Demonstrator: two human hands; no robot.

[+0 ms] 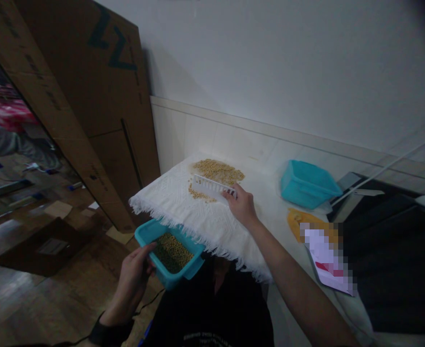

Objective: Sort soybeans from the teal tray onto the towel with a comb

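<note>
My left hand [134, 277] grips the near rim of a teal plastic bin [150, 233] holding yellow-green beans [172, 251]. The bin hangs just under the fringed front edge of a white cloth [183, 212]. My right hand [241, 206] holds a white slotted scraper [212, 186], standing on its edge on the cloth. A pile of tan beans [217, 171] lies behind the scraper, and a few loose beans [198, 194] lie in front of it.
A second teal bin [308, 184] sits farther right on the white surface, with an orange object [299, 220] and a blurred paper [328, 262] near it. Large cardboard boxes [89, 91] lean at the left. A white wall [270, 58] stands behind, a dark surface [389, 255] right.
</note>
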